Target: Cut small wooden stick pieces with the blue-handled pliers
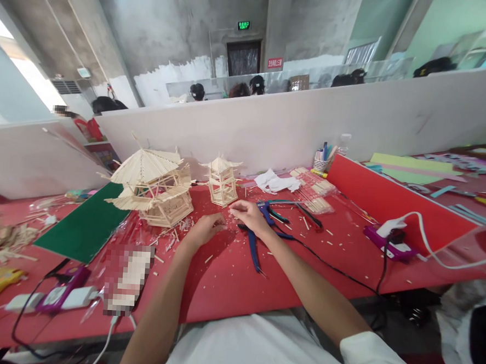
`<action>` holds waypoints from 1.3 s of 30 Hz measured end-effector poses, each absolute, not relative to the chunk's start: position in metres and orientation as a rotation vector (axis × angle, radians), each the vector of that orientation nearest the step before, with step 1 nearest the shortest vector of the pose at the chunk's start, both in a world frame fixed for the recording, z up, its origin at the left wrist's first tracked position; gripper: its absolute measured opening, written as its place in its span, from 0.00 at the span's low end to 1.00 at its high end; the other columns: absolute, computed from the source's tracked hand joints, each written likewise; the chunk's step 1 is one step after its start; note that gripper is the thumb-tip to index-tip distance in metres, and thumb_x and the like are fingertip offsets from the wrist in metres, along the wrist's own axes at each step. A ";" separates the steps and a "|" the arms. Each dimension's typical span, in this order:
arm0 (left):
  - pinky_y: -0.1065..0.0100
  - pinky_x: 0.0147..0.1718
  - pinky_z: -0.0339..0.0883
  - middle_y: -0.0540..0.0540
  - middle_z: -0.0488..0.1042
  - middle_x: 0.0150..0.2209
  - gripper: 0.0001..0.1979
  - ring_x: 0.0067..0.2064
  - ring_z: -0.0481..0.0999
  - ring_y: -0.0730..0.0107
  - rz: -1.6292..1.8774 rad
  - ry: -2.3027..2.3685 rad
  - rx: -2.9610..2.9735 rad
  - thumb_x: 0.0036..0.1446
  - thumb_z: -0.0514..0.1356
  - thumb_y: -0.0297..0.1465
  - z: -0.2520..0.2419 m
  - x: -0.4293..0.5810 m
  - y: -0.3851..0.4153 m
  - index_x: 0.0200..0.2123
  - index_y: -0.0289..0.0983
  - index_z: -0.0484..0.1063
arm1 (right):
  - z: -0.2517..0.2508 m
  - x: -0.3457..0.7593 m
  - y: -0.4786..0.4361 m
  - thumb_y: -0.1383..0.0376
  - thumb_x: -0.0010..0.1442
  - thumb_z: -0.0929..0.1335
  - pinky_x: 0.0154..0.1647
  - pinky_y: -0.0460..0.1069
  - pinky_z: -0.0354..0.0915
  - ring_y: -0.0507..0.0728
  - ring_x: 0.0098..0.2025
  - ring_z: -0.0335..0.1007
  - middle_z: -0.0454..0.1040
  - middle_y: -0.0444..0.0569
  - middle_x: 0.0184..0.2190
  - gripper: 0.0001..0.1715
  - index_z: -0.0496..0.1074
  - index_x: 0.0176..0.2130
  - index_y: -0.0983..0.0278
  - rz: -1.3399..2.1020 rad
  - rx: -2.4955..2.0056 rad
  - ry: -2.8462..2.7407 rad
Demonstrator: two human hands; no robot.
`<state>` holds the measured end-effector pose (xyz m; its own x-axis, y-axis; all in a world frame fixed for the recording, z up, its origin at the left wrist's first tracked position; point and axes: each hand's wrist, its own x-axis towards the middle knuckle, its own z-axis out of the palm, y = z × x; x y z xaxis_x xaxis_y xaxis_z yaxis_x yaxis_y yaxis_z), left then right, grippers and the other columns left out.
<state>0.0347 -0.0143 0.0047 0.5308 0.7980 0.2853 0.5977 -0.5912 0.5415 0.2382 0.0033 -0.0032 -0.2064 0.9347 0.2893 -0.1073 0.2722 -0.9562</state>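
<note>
My left hand (206, 229) is low over the red table, its fingers curled together; anything between them is too small to make out. Close by on the right, my right hand (252, 216) has its thumb and forefinger pinched, and I cannot make out what is in them. Just beyond both hands stands a small stick pavilion (223, 182). A larger two-roofed stick pavilion (165, 207) stands to its left. Blue-handled pliers (253, 249) lie beside my right wrist. A blue glue gun (266, 212) lies partly behind that hand, next to dark-handled cutters (307, 212).
Bundles of sticks in plastic (318, 195) and white tissue (274, 181) lie at the back. A red board (390, 205) borders the right, a green board (86, 224) the left. Purple power strips (391, 249), a phone (128, 279), cables and stick scraps also occupy the table.
</note>
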 end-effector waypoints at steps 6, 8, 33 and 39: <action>0.68 0.39 0.70 0.45 0.81 0.37 0.10 0.36 0.79 0.67 0.951 1.097 2.195 0.61 0.56 0.31 0.003 0.034 -0.010 0.41 0.36 0.77 | -0.006 0.239 0.006 0.54 0.49 0.74 0.32 0.47 0.66 0.53 0.29 0.71 0.76 0.46 0.29 0.18 0.74 0.34 0.64 1.158 -0.800 -1.487; 0.67 0.41 0.71 0.43 0.81 0.39 0.10 0.38 0.79 0.66 1.004 1.083 2.142 0.60 0.58 0.31 0.001 0.034 -0.009 0.42 0.36 0.77 | -0.005 0.239 0.005 0.54 0.49 0.74 0.33 0.47 0.67 0.54 0.30 0.72 0.77 0.47 0.29 0.17 0.75 0.34 0.64 1.136 -0.800 -1.514; 0.67 0.38 0.71 0.43 0.81 0.38 0.12 0.36 0.78 0.66 1.216 1.177 2.002 0.57 0.64 0.36 -0.001 0.044 -0.009 0.42 0.36 0.79 | -0.006 0.232 -0.002 0.58 0.48 0.75 0.29 0.47 0.69 0.55 0.30 0.75 0.78 0.48 0.31 0.18 0.73 0.38 0.64 1.256 -0.835 -1.505; 0.68 0.40 0.70 0.44 0.79 0.38 0.09 0.38 0.78 0.67 1.304 1.178 2.108 0.58 0.64 0.35 -0.002 0.044 -0.007 0.40 0.39 0.81 | -0.007 0.230 -0.003 0.57 0.47 0.76 0.32 0.47 0.71 0.55 0.32 0.76 0.78 0.47 0.30 0.21 0.73 0.39 0.63 1.326 -0.805 -1.427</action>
